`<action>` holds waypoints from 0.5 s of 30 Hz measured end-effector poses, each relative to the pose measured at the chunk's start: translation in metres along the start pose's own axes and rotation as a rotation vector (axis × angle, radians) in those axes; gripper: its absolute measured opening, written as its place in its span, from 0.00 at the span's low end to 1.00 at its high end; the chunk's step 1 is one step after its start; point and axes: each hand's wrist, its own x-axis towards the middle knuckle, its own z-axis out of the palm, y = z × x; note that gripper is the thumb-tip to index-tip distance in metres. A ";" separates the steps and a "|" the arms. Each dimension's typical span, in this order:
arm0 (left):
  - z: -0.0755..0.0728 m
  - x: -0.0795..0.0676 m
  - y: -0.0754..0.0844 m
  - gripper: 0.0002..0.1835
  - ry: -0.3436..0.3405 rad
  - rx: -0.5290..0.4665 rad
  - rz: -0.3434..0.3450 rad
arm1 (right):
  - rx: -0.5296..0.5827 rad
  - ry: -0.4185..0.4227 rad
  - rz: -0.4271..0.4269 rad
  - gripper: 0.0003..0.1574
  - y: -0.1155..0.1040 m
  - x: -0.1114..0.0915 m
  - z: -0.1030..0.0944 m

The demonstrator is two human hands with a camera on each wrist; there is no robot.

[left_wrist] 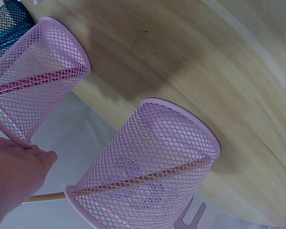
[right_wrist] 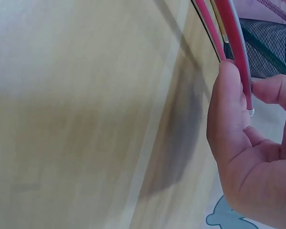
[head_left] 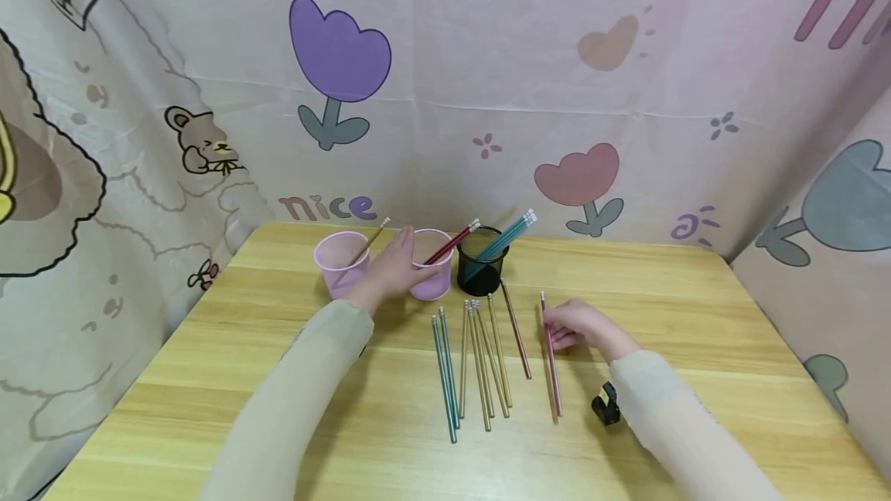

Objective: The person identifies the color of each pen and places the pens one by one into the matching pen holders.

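My left hand grips the middle pink mesh pencil cup, its thumb across the front. A dark red pencil leans in that cup. In the left wrist view, the hand lies at the cup's rim. My right hand pinches a metallic red pencil near its eraser end. In the right wrist view, thumb and fingers close on this pencil. Another reddish pencil lies to its left, beside several gold pencils and two blue pencils.
At left stands another pink mesh cup with one gold pencil. The black mesh cup holds several blue pencils. A small black object with a yellow part lies by the right forearm. Patterned cloth hangs behind the wooden table.
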 end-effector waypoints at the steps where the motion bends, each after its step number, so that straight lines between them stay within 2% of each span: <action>1: 0.000 -0.001 -0.001 0.56 0.001 0.005 0.002 | 0.005 -0.004 -0.003 0.13 0.000 0.000 -0.001; 6: -0.001 -0.006 -0.001 0.54 0.004 0.072 0.032 | 0.044 -0.025 -0.020 0.12 0.002 -0.001 -0.008; 11: 0.000 -0.014 0.001 0.51 -0.043 0.197 0.057 | 0.144 -0.039 -0.018 0.09 0.002 -0.001 -0.013; 15: -0.001 -0.021 0.004 0.50 -0.064 0.233 0.064 | 0.213 -0.046 -0.020 0.08 0.000 -0.003 -0.016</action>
